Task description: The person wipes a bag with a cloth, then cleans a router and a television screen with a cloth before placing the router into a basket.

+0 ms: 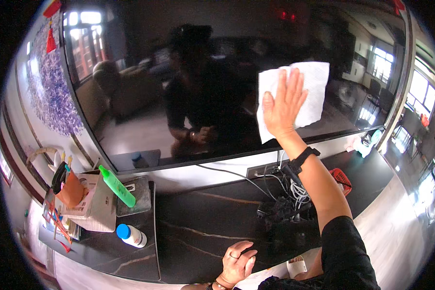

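Note:
My right hand point(284, 103) lies flat on a white paper towel point(315, 90) and holds it against the dark screen of a wall-mounted television point(221, 94). The towel spreads out on both sides of the fingers, over the lower right part of the screen. Low in the view, my left hand point(239, 262) is above the front edge of a black marble-patterned TV cabinet point(203, 224). Its fingers are loosely bent and slightly apart, with nothing in them. The glossy screen mirrors the room and a person.
On the cabinet's left stand a white bottle with a blue cap point(132, 235), a green bottle point(117, 186) and a box point(94, 203) beside an orange-brown pot point(70, 192). Tangled cables point(293, 195) and a red basket point(340, 181) lie behind my right forearm.

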{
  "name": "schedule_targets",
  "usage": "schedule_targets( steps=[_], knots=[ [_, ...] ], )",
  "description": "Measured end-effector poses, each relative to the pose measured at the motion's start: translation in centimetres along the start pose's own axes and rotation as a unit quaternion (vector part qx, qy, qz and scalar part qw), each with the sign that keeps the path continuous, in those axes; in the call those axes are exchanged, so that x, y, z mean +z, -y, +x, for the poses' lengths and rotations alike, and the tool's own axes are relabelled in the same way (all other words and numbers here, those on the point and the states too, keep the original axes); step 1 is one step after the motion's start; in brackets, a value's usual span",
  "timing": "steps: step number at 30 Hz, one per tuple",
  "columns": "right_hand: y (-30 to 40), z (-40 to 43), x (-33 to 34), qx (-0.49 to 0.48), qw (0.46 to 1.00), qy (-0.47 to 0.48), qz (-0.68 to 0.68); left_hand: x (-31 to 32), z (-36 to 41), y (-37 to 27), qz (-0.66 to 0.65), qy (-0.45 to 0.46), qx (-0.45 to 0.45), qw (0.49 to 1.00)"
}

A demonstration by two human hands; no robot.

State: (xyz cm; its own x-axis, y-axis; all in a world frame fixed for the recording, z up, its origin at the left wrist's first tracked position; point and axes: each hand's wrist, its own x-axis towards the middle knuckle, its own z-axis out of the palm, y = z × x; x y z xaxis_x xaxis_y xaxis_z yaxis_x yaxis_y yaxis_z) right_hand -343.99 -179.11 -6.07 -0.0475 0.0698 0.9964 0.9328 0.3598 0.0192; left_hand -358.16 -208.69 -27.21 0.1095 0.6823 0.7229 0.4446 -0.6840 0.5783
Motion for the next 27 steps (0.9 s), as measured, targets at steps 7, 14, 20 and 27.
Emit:
schedule_targets(
  steps=[7,14,20,27],
  knots=[
    [9.8,2.1,1.0,-0.134,0.989,0.057,0.019,-0.8,-0.1,0.3,0.016,-0.021,0.002,1.0],
    [20.3,0.4,3.6,-0.273,0.932,0.126,0.203,-1.8,0.3,0.9,0.027,-0.05,-0.024,0.998],
    [26.5,-5.9,7.8,-0.285,0.717,0.303,0.559,-1.9,0.6,1.7,0.024,-0.065,-0.033,0.997],
    [22.3,3.5,7.3,-0.227,0.806,0.245,0.489,-1.6,0.3,2.9,0.039,-0.071,-0.061,0.995]
  ],
)
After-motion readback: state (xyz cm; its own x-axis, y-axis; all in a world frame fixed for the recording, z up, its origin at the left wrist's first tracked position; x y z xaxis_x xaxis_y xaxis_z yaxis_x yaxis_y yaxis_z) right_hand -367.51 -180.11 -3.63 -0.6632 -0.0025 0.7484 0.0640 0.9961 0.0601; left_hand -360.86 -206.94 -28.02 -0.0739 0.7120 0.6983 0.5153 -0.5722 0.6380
